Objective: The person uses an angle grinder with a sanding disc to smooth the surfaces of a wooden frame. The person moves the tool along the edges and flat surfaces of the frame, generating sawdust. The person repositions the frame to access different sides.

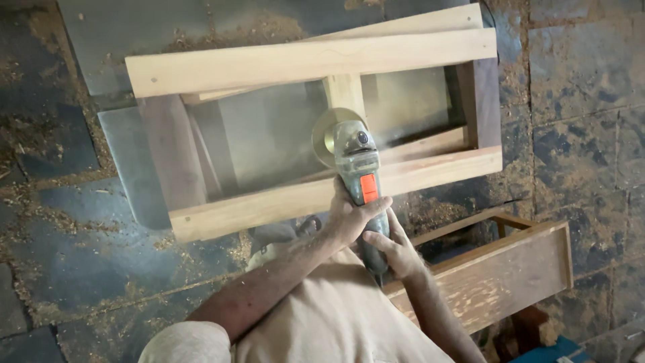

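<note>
Two hands [373, 232] grip one grinder [356, 161] over one wooden frame [316, 60].

A grey angle grinder [359, 171] with an orange switch presses its disc against a pale wooden frame [316, 128].

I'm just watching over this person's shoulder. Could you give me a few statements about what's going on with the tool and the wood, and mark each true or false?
1. Both hands grip the angle grinder. True: left hand and right hand wrap its body.
2. The grinder's disc is against the wooden frame. True, at its middle upright piece.
3. The grinder has a blue switch. False: it is orange-red.
4. The floor is swept clean. False: sawdust is scattered over it.
5. The wooden box lies left of the person. False: it is on the right.
</note>
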